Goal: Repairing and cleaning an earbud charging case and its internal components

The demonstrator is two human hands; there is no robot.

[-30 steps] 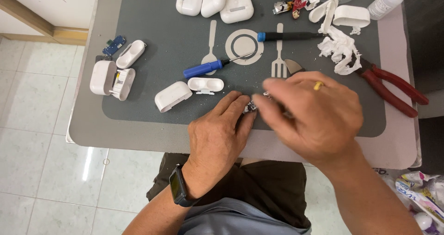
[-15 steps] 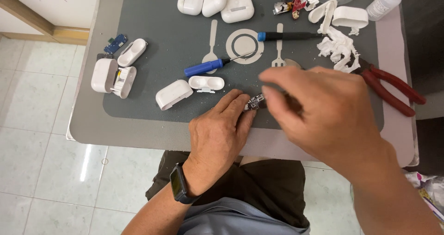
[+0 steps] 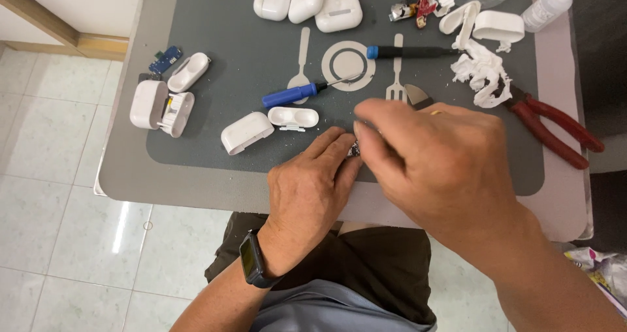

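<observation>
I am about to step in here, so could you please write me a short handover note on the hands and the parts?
Left hand: on the grey mat, fingertips pinching a small dark part at the mat's near edge.
Right hand: meets the left hand at that part; it hides its own grip.
Nearby: opened white case shell and white insert to the left; blue screwdriver, red pliers farther off.
Done: several white cases lie opened.
Left: three closed white cases at the far edge.

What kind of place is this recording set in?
Probably a small repair bench at home or in a shop: a grey work mat on a table, white earbud cases taken apart, a blue screwdriver and red pliers.
</observation>
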